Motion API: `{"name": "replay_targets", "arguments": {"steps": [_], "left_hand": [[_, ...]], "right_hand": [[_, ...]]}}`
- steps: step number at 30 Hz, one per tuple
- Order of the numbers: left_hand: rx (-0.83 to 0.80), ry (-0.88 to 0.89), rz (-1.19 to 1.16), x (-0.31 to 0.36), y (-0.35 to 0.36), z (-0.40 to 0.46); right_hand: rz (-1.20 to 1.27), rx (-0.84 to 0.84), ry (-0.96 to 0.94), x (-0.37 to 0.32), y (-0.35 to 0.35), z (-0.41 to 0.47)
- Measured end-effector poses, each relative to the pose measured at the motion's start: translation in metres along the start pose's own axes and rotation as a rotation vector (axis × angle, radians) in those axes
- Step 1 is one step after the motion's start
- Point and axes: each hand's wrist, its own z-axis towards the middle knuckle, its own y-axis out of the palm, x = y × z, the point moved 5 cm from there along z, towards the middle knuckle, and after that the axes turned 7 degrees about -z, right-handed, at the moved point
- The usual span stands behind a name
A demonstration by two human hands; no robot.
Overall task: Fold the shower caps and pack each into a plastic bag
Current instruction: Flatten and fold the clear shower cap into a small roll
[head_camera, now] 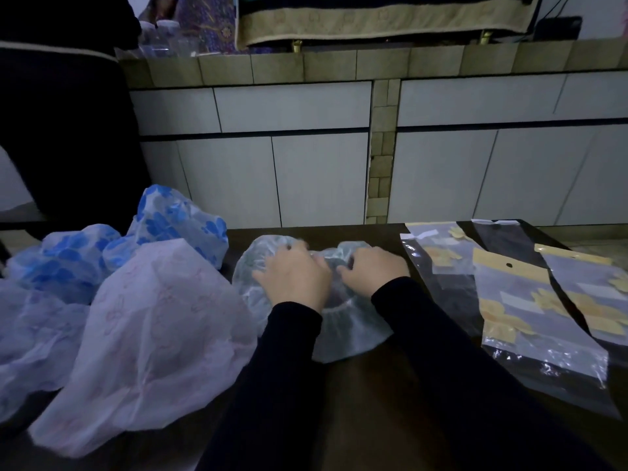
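I had both hands down on a clear shower cap that lay on the dark bench right in front of me. My left hand rested on the cap's left half with the fingers curled into the thin plastic, bunching it. My right hand sat just beside it on the right half, fingers likewise curled and gripping a gather of the film. The two hands were near each other but not touching, and the cap's gathered elastic rim showed below my wrists. Both arms were in dark sleeves.

To my left, more shower caps lay in a loose heap on the bench: a large pale one with a faint pink pattern nearest me, another pale one at the far left edge, and behind them two white caps with blue flowers. The pink-patterned cap touched the left edge of the clear one I was working.

To my right, several flat plastic bags with yellow header strips lay overlapping on the bench. The nearest bag had a hang hole in its header and a yellow printed design; another lay beyond it, and a third reached the right edge of view. None of the bags held a cap.

Past the bench stood a white tiled wall.
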Motion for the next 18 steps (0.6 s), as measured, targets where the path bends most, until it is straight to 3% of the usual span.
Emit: {"name": "replay_targets", "arguments": {"steps": [3,7,10,14,18], "left_hand": [[0.14,0.129,-0.044,0.017,-0.005,0.008],[-0.108,0.098,0.016,0.007,0.026,0.023],[-0.191,0.029,0.11,-0.003,0.04,0.021],[-0.038,-0.005,0.27,-0.005,0.027,0.033],[-0.084,0.043,0.371,-0.006,0.034,0.045]], "right_hand": [[-0.043,0.111,0.051,0.004,-0.027,-0.001],[0.176,0.299,0.07,0.003,-0.037,0.018],[0.219,0.226,0.075,0.001,-0.013,0.03],[0.145,0.025,0.117,0.009,0.014,0.031],[0.308,0.07,0.156,0.014,0.016,0.037]]}}
